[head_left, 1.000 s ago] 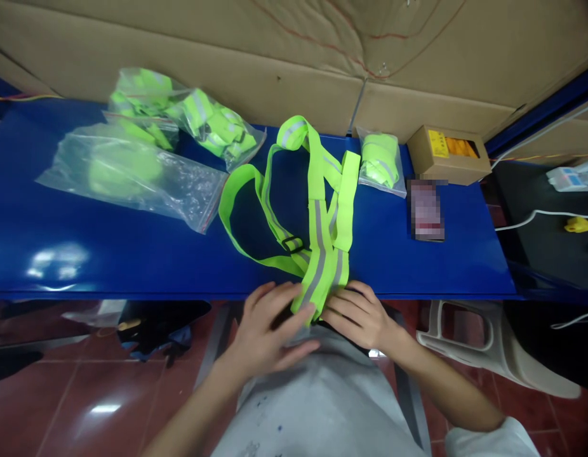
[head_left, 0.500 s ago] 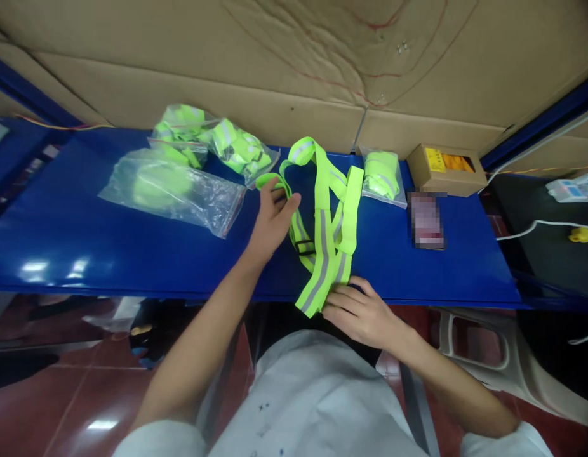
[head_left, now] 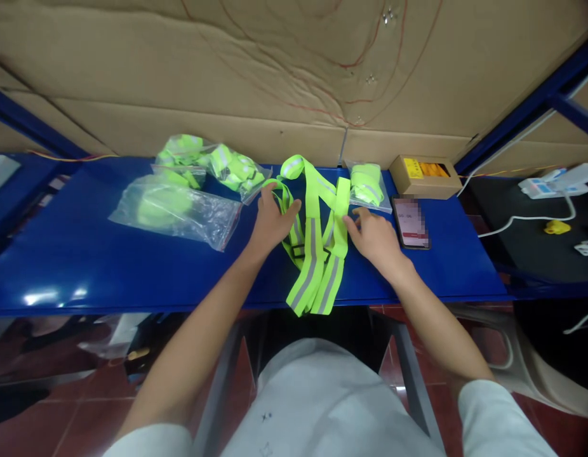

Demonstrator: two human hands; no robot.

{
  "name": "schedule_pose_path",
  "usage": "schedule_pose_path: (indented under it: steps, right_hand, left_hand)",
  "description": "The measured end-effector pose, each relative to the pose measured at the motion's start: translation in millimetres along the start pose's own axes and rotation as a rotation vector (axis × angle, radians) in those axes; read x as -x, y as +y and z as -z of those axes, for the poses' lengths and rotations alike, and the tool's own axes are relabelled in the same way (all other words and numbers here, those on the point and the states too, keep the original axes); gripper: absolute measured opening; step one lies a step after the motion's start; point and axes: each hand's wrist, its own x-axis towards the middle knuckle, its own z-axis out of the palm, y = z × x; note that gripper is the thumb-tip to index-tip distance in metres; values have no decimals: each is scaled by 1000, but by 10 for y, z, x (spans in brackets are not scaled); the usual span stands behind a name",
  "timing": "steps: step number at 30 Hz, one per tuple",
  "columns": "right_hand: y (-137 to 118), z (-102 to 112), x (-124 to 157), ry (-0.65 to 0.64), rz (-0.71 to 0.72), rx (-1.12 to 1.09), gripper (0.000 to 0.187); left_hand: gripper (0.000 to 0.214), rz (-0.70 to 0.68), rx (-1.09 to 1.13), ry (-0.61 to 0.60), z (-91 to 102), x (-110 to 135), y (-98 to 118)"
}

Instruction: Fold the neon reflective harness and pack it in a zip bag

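Observation:
A neon-yellow reflective strap vest (head_left: 317,244) with grey bands lies on the blue table (head_left: 84,266), its lower ends hanging over the front edge. My left hand (head_left: 270,222) rests on the vest's left loop, fingers spread and pressing the strap flat. My right hand (head_left: 373,235) lies at the vest's right strap, fingers stretched out and touching its edge. Neither hand grips anything.
Clear bags of folded yellow vests (head_left: 180,206) lie at the left, one small bag (head_left: 367,184) behind my right hand. A phone (head_left: 411,222) and a cardboard box (head_left: 422,174) sit at the right. Cardboard lines the back wall. Cables and a power strip (head_left: 555,181) lie on the black surface at far right.
My left hand stayed on the left loop and gathered it toward the middle. My right hand moved from the vest's lower end at the table edge up to its right strap.

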Motion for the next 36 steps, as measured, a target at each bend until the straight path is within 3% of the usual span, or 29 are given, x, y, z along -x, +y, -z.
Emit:
schedule_pose_path:
  steps: [1,3,9,16,20,22,26,29,33,36]
  right_hand:
    - [-41,-27,-139,-99,-40,64,43]
    - [-135,-104,-360,-150,-29,81,41]
    - [-261,-264,-582,-154,99,58,35]
    - [-290,-71,-648,-115,64,103,37]
    - [-508,28,-1070,9,134,60,39]
    - [-632,18,-1381,0,157,8,40]
    - [-838,-78,-1947,-140,120,3,55]
    - [-942,-150,-2182,-277,102,21,62]
    - [-1015,-179,-2280,-378,92,54,44]
    - [-1026,-147,-2291,-362,86,74,23]
  left_hand:
    - [75,-15,5,-2,-51,-61,15]
    - [75,-39,19,-17,-167,-181,56]
    - [71,-68,58,-82,-361,-288,108]
    - [64,-71,-148,-40,-190,-76,202]
    - [62,-161,-404,-21,-239,150,385]
    - [59,-254,-618,-29,-280,266,467]
    - [53,-452,-781,-244,-322,394,548]
    - [51,-503,-826,-381,-345,421,539]
    - [46,-517,-830,-435,-393,461,484]
    - [45,-508,-816,-431,-418,486,444]
